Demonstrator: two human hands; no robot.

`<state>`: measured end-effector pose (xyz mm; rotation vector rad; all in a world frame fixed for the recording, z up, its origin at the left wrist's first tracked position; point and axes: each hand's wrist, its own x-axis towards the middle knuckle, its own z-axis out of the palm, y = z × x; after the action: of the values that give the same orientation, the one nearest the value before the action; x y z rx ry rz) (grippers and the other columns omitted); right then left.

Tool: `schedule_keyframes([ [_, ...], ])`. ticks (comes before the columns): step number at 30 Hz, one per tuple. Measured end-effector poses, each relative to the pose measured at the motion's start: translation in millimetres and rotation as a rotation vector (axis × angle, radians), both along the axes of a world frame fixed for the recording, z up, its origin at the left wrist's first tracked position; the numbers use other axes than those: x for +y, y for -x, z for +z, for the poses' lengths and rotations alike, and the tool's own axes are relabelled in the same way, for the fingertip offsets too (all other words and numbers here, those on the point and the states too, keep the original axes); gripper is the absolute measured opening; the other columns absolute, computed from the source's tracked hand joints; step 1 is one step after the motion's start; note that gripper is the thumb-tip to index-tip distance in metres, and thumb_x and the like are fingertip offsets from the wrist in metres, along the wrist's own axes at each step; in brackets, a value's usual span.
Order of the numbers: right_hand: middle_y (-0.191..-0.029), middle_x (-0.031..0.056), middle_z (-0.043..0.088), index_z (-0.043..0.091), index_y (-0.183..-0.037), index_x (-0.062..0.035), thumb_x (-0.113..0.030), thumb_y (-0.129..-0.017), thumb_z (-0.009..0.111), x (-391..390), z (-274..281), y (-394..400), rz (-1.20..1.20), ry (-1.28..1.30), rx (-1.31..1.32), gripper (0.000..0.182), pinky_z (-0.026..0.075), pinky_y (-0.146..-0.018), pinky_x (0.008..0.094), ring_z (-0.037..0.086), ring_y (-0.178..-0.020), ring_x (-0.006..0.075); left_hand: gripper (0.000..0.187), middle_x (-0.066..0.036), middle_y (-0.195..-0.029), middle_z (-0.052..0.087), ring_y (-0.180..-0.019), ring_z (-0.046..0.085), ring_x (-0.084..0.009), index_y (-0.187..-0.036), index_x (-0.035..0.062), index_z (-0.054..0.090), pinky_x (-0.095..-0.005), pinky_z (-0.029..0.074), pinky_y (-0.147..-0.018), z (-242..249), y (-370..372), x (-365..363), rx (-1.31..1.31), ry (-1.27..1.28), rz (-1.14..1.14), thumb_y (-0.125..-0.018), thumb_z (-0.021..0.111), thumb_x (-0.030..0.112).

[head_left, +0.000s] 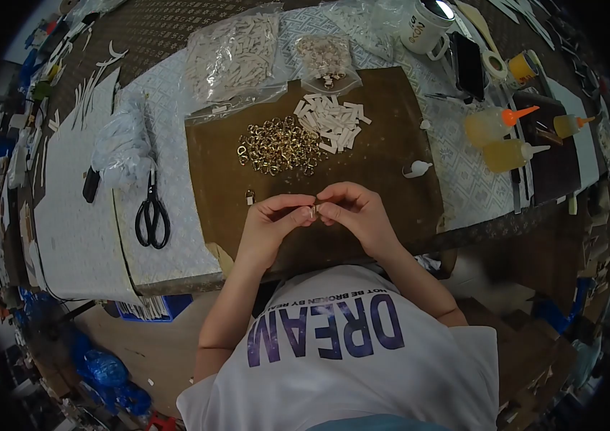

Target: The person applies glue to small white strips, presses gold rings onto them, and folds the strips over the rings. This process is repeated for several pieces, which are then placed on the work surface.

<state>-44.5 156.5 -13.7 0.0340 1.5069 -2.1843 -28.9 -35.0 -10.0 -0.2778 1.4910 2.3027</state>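
Observation:
My left hand [280, 218] and my right hand [354, 212] meet near the front of the brown mat [384, 172], fingertips pinched together. Between them is a small whitish strip [314, 209] with a hint of metal, mostly hidden by the fingers. Left of my left hand lies a gold ring with a white tab [250, 197]. Beyond the hands a heap of gold metal rings [280, 146] rests on the mat. A pile of short white strips [332, 122] touches its right side.
Bags of white strips [233, 57] and of small fittings [324, 57] lie at the back. To the left are black-handled scissors [152, 219] and a plastic bag [124, 147]. Glue bottles [488, 128], a phone [467, 66] and a mug [426, 30] stand or lie on the right.

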Motion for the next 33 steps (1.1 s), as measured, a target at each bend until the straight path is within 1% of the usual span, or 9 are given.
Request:
schedule_keyframes([
  [6, -0.089, 0.0033, 0.064, 0.063, -0.094, -0.0001, -0.002, -0.085, 0.066, 2.2, 5.7, -2.3, 0.035, -0.21, 0.158, 0.01, 0.049, -0.072, 0.0207, 0.06, -0.08, 0.0077, 0.019, -0.008, -0.091, 0.068, -0.081, 0.065, -0.0121, -0.103, -0.0015, 0.066, -0.0228, 0.052, -0.074, 0.9, -3.9, 6.7, 0.133, 0.251, 0.025, -0.084, 0.067, 0.003],
  [8, -0.089, 0.0028, 0.064, 0.062, -0.095, -0.0004, -0.002, -0.085, 0.066, 3.8, 4.7, -2.6, 0.049, -0.262, 0.161, 0.011, 0.049, -0.072, 0.0204, 0.06, -0.081, 0.007, 0.019, -0.008, -0.091, 0.068, -0.081, 0.064, -0.0115, -0.103, -0.002, 0.066, -0.023, 0.052, -0.074, 0.4, -3.5, 8.0, 0.101, 0.197, 0.02, -0.085, 0.067, 0.002],
  [12, -0.089, 0.0025, 0.064, 0.062, -0.093, -0.0001, -0.003, -0.085, 0.067, 7.0, -1.4, -3.7, 0.058, -0.203, 0.103, 0.009, 0.049, -0.072, 0.0198, 0.061, -0.081, 0.0068, 0.02, -0.008, -0.091, 0.069, -0.08, 0.064, -0.0109, -0.104, -0.0016, 0.066, -0.023, 0.052, -0.074, 8.4, -2.1, 9.8, -0.052, 0.058, -0.005, -0.085, 0.066, 0.0],
  [18, -0.088, 0.0025, 0.064, 0.062, -0.094, 0.0, -0.003, -0.086, 0.066, 12.5, -0.4, -7.6, 0.008, -0.137, 0.079, 0.01, 0.05, -0.072, 0.0204, 0.061, -0.081, 0.0076, 0.019, -0.009, -0.091, 0.069, -0.081, 0.065, -0.0124, -0.101, -0.0033, 0.067, -0.0235, 0.053, -0.075, -0.3, -5.1, 16.6, 0.082, 0.182, 0.011, -0.082, 0.068, -0.002],
  [21, -0.088, 0.0021, 0.061, 0.059, -0.095, -0.0009, -0.001, -0.085, 0.066, 21.1, -2.3, -15.2, -0.161, -0.108, 0.151, 0.012, 0.048, -0.072, 0.0199, 0.059, -0.08, 0.007, 0.018, -0.01, -0.091, 0.069, -0.081, 0.066, -0.0138, -0.099, -0.0026, 0.068, -0.0244, 0.053, -0.074, 0.8, -2.2, 21.6, 0.035, 0.135, 0.053, -0.081, 0.069, -0.003],
  [23, -0.095, 0.0027, 0.056, 0.056, -0.095, -0.0021, 0.002, -0.084, 0.065, 31.8, -11.0, -21.5, -0.476, -0.287, 0.42, 0.014, 0.045, -0.072, 0.0193, 0.056, -0.082, 0.0067, 0.018, -0.011, -0.091, 0.069, -0.081, 0.066, -0.0147, -0.099, -0.0022, 0.068, -0.0248, 0.054, -0.074, 0.8, -0.3, 22.6, -0.015, 0.093, 0.077, -0.081, 0.069, -0.002],
  [24, -0.1, 0.0039, 0.052, 0.055, -0.101, -0.0025, 0.001, -0.082, 0.068, 41.6, -21.9, -21.6, -0.62, -0.441, 0.569, 0.024, 0.043, -0.067, 0.0199, 0.053, -0.078, 0.0071, 0.019, -0.011, -0.091, 0.069, -0.08, 0.066, -0.0152, -0.1, -0.0021, 0.068, -0.025, 0.054, -0.074, -0.3, 1.1, 21.6, -0.042, 0.075, 0.085, -0.081, 0.069, -0.001],
  [28, -0.116, 0.0082, 0.047, 0.044, -0.124, -0.0017, -0.006, -0.083, 0.069, 67.9, -36.6, -3.9, -0.828, -0.727, 0.601, 0.048, 0.042, -0.083, 0.0246, 0.053, -0.095, 0.0159, 0.021, -0.01, -0.091, 0.069, -0.08, 0.067, -0.0159, -0.102, -0.0021, 0.066, -0.0253, 0.054, -0.073, 3.1, 2.7, 18.2, -0.123, -0.042, 0.084, -0.082, 0.07, 0.003],
  [33, -0.118, 0.0126, 0.058, 0.052, -0.124, 0.0015, -0.003, -0.091, 0.058, 79.4, -35.1, 14.3, -0.617, -0.624, 0.47, 0.034, 0.046, -0.088, 0.0286, 0.056, -0.107, 0.0195, 0.021, -0.009, -0.089, 0.069, -0.08, 0.066, -0.0141, -0.102, -0.0012, 0.066, -0.0243, 0.054, -0.073, 6.4, 0.7, 15.7, -0.137, -0.093, 0.076, -0.083, 0.07, 0.004],
])
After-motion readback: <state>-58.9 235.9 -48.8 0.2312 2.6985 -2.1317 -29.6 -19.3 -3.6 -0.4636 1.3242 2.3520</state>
